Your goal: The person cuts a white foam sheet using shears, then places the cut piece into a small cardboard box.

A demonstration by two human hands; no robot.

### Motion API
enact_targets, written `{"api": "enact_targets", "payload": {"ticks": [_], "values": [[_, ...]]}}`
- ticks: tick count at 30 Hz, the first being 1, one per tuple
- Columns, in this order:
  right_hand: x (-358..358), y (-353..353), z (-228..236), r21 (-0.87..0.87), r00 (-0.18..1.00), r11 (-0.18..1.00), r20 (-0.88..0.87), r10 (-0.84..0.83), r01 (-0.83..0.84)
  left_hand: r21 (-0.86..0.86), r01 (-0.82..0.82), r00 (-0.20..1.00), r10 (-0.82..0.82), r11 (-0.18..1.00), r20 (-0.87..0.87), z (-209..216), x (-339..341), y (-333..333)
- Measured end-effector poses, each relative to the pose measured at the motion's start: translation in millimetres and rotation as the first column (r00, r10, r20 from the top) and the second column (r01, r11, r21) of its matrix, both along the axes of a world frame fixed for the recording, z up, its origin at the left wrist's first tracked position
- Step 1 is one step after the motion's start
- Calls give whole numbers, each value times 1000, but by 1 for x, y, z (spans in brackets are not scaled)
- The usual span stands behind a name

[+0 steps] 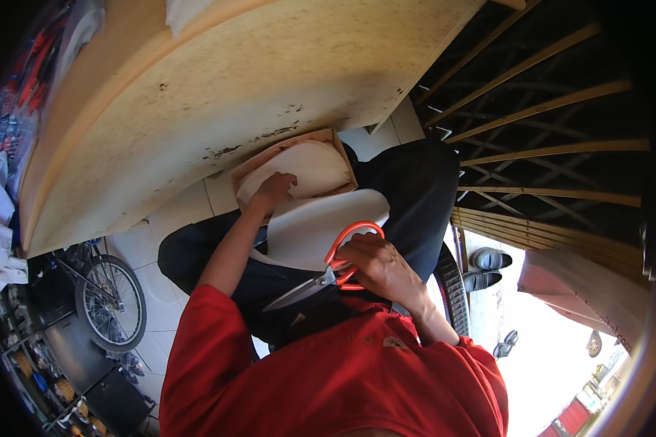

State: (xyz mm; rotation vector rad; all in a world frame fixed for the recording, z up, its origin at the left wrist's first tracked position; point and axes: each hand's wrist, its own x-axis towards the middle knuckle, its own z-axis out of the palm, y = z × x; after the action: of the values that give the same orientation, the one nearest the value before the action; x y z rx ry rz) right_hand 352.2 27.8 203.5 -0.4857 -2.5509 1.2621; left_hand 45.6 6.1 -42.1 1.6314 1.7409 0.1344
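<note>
My right fingers are clamped on the red-handled scissors [328, 277], blades pointing to 8 o'clock; the white sheet [321, 226] across my dark trousers [412, 182] lies at 10 o'clock from that right hand [377, 268]. My left hand [273, 192], over the open cardboard box [345, 154], has it at 4 o'clock; whether those fingers pinch anything, I cannot tell.

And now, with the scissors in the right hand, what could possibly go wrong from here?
1. The scissors in the right hand point across the lap, so the blades could snag the dark trousers.
2. The white sheet lies over the lap, by the box; it might slide if the legs shift.
3. The left hand is bare; bringing it near the blades may risk a cut.
</note>
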Motion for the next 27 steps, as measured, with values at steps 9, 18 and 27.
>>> {"api": "enact_targets", "payload": {"ticks": [9, 18, 27], "values": [[26, 31, 54, -48, 979, 987, -129, -160, 155, -347, 9, 930, 119, 938, 348, -51, -21, -15], [30, 47, 70, -240, 908, 904, -146, -394, 354, -511, -24, 797, 325, 859, 509, 129, 9, 6], [-12, 51, 119, 48, 984, 990, -124, -129, 136, 46, -228, 745, 144, 973, 651, 347, 21, -123]]}}
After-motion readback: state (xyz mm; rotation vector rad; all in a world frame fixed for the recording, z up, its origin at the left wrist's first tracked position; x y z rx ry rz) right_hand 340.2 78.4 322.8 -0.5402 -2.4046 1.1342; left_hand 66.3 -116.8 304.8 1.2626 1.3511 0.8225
